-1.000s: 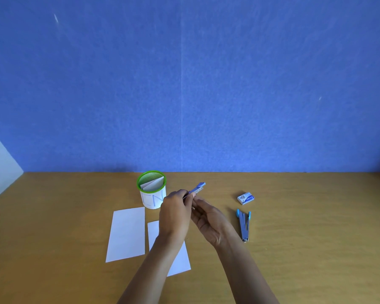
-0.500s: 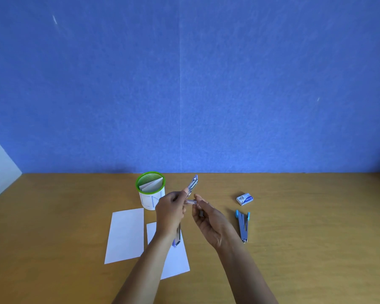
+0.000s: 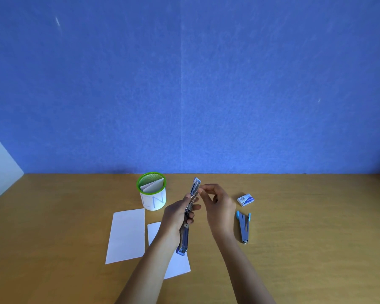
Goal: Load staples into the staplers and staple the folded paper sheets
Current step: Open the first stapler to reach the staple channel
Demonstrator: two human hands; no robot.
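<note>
Between cup (image 3: 153, 198) and spare stapler (image 3: 243, 227), left grip (image 3: 176, 216) clasps open stapler (image 3: 194, 187), right grip (image 3: 217, 200) pinches its top.

A single camera, worn on the person's head, is looking forward and slightly downward across the wooden table (image 3: 316, 227), facing the blue wall (image 3: 184, 84). The green-rimmed cup (image 3: 153, 200) is sitting left of centre at middling range. The left hand (image 3: 176, 216) and right hand (image 3: 218, 207) are reaching in from the bottom edge, nearer the lens than the cup, and the wall is rising behind the cup.
</note>
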